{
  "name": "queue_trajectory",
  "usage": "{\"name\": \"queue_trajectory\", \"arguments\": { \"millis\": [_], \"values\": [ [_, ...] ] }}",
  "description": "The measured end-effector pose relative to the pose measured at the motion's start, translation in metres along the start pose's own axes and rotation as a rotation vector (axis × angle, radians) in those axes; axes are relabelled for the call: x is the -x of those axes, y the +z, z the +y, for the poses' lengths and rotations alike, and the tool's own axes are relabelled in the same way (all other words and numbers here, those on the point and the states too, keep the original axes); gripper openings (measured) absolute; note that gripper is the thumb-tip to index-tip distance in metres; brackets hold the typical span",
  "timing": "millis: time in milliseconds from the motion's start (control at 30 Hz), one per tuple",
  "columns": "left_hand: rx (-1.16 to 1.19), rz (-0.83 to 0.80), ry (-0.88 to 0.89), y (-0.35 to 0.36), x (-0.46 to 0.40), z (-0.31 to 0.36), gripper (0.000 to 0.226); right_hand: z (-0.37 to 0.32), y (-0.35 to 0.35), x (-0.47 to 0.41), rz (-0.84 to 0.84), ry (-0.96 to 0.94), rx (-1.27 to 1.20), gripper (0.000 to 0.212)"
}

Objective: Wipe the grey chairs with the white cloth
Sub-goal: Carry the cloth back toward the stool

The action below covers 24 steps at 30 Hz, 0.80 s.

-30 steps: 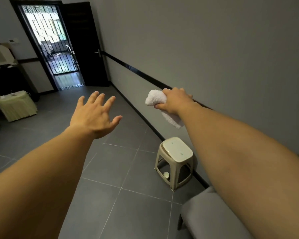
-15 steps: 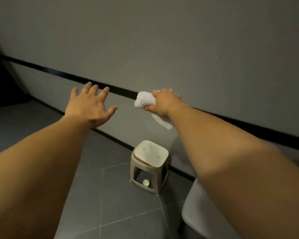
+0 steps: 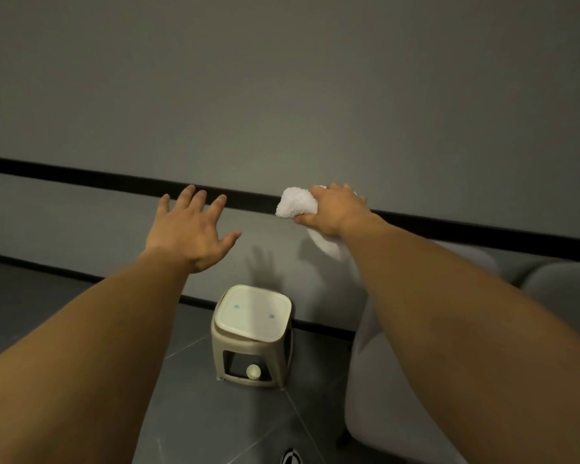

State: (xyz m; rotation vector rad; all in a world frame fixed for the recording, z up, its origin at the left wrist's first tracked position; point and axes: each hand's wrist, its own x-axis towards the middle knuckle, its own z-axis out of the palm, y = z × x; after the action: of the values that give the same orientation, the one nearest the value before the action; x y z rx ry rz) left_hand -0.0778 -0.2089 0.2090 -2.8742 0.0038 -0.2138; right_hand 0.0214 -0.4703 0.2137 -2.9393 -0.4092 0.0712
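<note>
- The left hand (image 3: 191, 234) is stretched out in the air with fingers straight and spread, thumb out to the side, holding nothing; it was spread the same way half a second ago and a second ago.
- The view has swung since a second ago: the doorway and barred gate then seen beyond the left hand are gone, and the grey wall (image 3: 282, 95) with its black rail (image 3: 81, 179) now fills the background behind both hands.
- Below and between the two hands stands a beige plastic stool (image 3: 253, 333) on the dark tiled floor (image 3: 215, 423); it now sits nearly centred under the gap between the hands, where earlier it lay under the right forearm.
- A small pale round thing (image 3: 253, 372) shows through the stool's lower opening; what it is cannot be told.
- The right hand (image 3: 334, 212) has its fingers and thumb curled round the white cloth (image 3: 297, 203), held up in the air in front of the rail, as before; a bunched part sticks out to the left of the hand and a tail hangs below it.
- Below and to the right of the right hand are the grey chairs (image 3: 556, 289), largely hidden by the forearm; more of them shows than a second ago. The cloth is well apart from them.
</note>
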Motion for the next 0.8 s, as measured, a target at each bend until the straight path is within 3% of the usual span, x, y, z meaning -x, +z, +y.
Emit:
{"name": "queue_trajectory", "arguments": {
  "millis": [367,800],
  "values": [
    [0.017,-0.176,-0.010,0.103,-0.080,-0.021,0.086,-0.010,0.106,-0.110,-0.157,-0.057,0.039,0.072],
    [0.049,-0.357,0.059,0.237,-0.116,-0.005,0.084,-0.007,0.247,-0.147,-0.322,-0.010,0.017,0.067]
  ]
}}
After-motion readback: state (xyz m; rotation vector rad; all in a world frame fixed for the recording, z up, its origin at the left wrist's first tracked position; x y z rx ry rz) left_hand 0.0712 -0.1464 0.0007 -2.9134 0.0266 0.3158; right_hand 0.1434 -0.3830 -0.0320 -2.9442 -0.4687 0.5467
